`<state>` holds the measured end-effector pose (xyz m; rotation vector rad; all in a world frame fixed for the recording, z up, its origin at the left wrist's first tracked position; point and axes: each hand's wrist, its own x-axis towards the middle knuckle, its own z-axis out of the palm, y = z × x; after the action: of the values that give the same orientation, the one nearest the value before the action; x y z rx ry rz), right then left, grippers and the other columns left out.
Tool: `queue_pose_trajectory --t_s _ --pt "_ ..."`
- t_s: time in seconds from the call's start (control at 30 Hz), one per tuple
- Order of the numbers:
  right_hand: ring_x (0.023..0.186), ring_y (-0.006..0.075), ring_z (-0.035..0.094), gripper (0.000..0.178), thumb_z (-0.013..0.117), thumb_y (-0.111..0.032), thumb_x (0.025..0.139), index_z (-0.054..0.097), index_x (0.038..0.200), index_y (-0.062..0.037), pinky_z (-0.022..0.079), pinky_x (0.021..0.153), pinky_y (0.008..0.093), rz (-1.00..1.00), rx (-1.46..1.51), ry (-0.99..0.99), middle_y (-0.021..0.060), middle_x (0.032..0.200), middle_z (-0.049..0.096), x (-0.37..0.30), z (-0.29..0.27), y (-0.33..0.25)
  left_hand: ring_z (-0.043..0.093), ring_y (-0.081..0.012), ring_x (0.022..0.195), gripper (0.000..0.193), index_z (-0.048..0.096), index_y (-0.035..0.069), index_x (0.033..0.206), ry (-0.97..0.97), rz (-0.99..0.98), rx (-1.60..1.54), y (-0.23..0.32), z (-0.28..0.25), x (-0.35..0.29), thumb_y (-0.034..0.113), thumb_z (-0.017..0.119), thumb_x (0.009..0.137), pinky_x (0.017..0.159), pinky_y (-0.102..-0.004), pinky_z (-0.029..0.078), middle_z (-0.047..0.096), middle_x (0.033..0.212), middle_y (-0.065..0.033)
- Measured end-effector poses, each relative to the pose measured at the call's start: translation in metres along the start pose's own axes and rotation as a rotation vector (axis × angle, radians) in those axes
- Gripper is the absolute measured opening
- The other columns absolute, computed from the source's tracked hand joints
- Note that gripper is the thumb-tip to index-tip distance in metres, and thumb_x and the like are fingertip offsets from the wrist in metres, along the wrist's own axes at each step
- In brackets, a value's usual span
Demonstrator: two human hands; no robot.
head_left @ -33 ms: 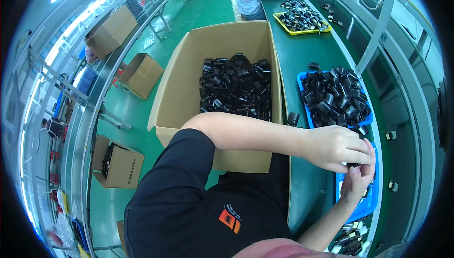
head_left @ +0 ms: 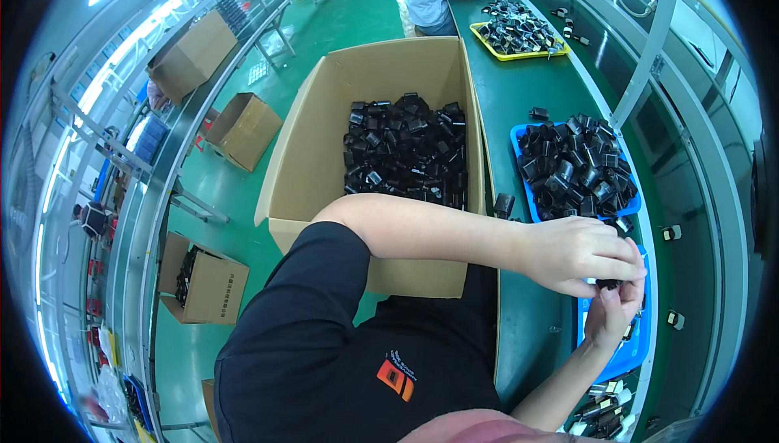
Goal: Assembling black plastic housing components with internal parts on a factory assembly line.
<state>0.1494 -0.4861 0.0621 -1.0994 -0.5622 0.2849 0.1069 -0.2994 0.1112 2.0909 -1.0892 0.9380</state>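
Right now, a small black part [head_left: 607, 284] is pinched between the close-drawn fingertips of the left hand [head_left: 586, 258] and the right hand [head_left: 617, 313], over the lower blue tray [head_left: 629, 359]; its full shape is hidden by the fingers. The upper blue tray [head_left: 637, 202] is heaped with black plastic housings [head_left: 576, 163], and a loose housing [head_left: 504, 205] is seen just beside it on the green bench [head_left: 527, 321]. The big open carton [head_left: 308, 135] is partly filled with similar dark pieces [head_left: 406, 151]. Farther up, the yellow tray [head_left: 511, 56] is piled with mixed black and pale parts [head_left: 519, 29].
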Motion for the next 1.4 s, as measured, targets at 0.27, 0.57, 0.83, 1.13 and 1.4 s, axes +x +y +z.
queue_pose_trajectory --t_s 0.27,0.57,0.83,1.13,1.4 --pt "0.111 0.0276 0.060 0.084 0.073 -0.028 0.070 0.039 0.138 0.0076 0.049 0.099 0.0436 0.045 0.440 0.082 0.0196 0.127 0.054 0.008 0.026 0.013 0.040 -0.0390 0.122 0.107 0.027 -0.007 0.140 -0.171 -0.542 -0.152 -0.009 -0.002 -0.008 0.049 0.079 0.066 0.104 -0.0437 0.031 0.037 0.133 -0.0275" --pt "0.108 0.0269 0.063 0.077 0.067 -0.025 0.075 0.035 0.139 0.0050 0.046 0.101 0.0393 0.022 0.631 0.023 0.0192 0.125 0.055 0.002 0.038 0.032 0.040 -0.0329 0.112 0.097 0.027 0.000 0.136 -0.246 -0.628 -0.039 -0.005 0.000 -0.009 0.055 0.073 0.071 0.101 -0.0438 0.028 0.038 0.117 -0.0203" --pt "0.108 0.0246 0.060 0.079 0.068 -0.030 0.076 0.035 0.139 0.0040 0.045 0.100 0.0368 -0.007 0.620 0.099 0.0177 0.125 0.054 -0.004 0.051 0.032 0.039 -0.0343 0.111 0.089 0.029 0.000 0.135 -0.225 -0.640 -0.058 -0.004 0.001 -0.011 0.053 0.065 0.074 0.100 -0.0429 0.028 0.038 0.117 -0.0209" --pt "0.119 0.0264 0.051 0.076 0.066 -0.033 0.082 0.034 0.140 0.0039 0.038 0.106 0.0385 -0.071 0.568 0.108 0.0175 0.130 0.050 -0.007 0.062 0.031 0.040 -0.0324 0.106 0.086 0.031 -0.001 0.133 -0.165 -0.593 -0.070 -0.002 0.001 -0.009 0.055 0.057 0.074 0.096 -0.0415 0.029 0.039 0.114 -0.0202" --pt "0.120 0.0269 0.050 0.057 0.057 -0.029 0.094 0.038 0.137 0.0035 0.038 0.107 0.0411 -0.046 0.743 0.123 0.0175 0.127 0.052 -0.009 0.063 0.033 0.039 -0.0326 0.106 0.088 0.034 -0.001 0.130 -0.197 -0.659 -0.021 -0.008 0.003 -0.010 0.060 0.057 0.072 0.095 -0.0421 0.028 0.039 0.111 -0.0195"
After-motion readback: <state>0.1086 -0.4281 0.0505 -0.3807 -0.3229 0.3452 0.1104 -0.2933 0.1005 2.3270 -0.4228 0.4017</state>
